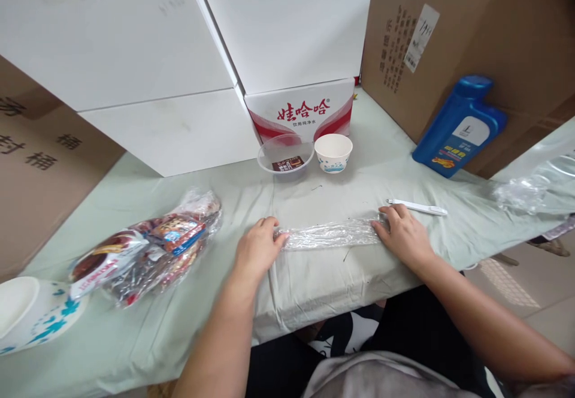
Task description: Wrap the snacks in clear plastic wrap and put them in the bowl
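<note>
A long strip of clear plastic wrap [330, 234] lies flat across the pale green cloth of the table [314, 278]. My left hand [258, 248] has its fingers curled and pinched on the strip's left end. My right hand [404, 233] has its fingers bent down on the strip's right end. A white pen-like tool [417, 207] lies just beyond my right hand, apart from it.
A clear plastic bowl [286, 158] with a brown packet and a paper bowl [333, 152] stand behind. A bag of snack packets [153, 248] and a paper bowl [31, 314] sit left. A blue oil jug [460, 127], crumpled plastic [525, 191] and cardboard boxes are on the right.
</note>
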A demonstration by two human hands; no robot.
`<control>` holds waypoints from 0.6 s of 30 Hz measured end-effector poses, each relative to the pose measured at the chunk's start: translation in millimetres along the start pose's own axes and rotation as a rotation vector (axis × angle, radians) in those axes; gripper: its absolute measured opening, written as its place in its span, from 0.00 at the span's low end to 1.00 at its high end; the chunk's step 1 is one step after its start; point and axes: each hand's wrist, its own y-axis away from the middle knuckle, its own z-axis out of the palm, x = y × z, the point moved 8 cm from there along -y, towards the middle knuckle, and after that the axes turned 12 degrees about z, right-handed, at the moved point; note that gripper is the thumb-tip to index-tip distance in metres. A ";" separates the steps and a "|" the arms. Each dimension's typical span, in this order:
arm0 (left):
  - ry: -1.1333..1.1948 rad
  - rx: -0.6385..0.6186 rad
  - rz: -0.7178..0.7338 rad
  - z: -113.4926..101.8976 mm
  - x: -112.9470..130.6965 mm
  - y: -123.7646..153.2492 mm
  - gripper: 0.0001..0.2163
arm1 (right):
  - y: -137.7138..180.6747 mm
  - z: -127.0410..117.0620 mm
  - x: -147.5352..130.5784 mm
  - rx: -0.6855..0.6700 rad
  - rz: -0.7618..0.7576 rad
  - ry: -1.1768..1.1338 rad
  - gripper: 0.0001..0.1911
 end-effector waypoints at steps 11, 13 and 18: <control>0.194 0.088 0.561 -1.7 106.5 33.9 0.14 | 29.0 -18.2 12.9 -0.313 0.116 -0.539 0.11; 0.188 -0.064 0.642 16.0 129.2 44.2 0.20 | 44.2 -20.3 1.2 -0.540 0.133 -0.768 0.13; 0.254 -0.268 0.849 36.9 154.0 59.3 0.26 | 70.1 -25.1 -48.6 -1.140 0.006 -1.093 0.17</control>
